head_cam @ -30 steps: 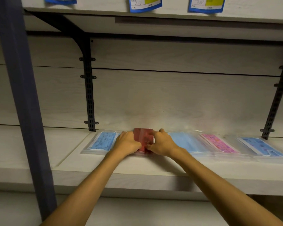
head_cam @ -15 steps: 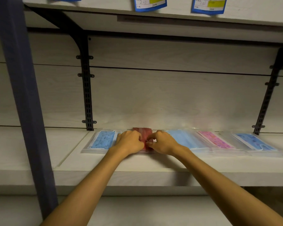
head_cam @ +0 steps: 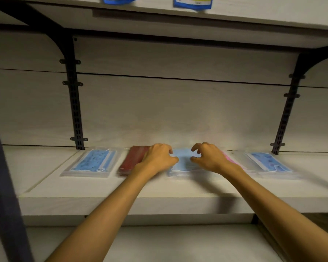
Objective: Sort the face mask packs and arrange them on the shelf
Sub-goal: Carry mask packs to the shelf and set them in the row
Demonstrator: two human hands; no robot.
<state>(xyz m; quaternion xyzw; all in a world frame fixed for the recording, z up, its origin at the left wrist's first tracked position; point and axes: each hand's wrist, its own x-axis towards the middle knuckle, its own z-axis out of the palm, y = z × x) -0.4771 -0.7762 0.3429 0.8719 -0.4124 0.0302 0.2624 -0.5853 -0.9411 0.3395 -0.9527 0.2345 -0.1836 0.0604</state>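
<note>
Nearest to us, our two bare forearms reach up from the bottom edge toward the pale wooden shelf [head_cam: 121,188]. On its far half a row of face mask packs lies flat along the back panel. Our left hand [head_cam: 157,159] hovers with its fingers loosely curled, gripping nothing, over the right edge of the dark red pack [head_cam: 132,161]. Our right hand [head_cam: 208,157] is spread, thumb and fingers bent and apart, above the plain light blue pack [head_cam: 182,161]; whether the fingertips touch it we cannot tell. At the left end sits a blue patterned pack [head_cam: 93,161], apart from the red one. Right of our right hand a pink pack [head_cam: 230,159] shows only as a sliver, and beyond it lies another blue patterned pack [head_cam: 269,162]. Farther back, black slotted brackets [head_cam: 75,103] rise on the panel, and blue price labels [head_cam: 193,2] hang from the upper shelf.
</note>
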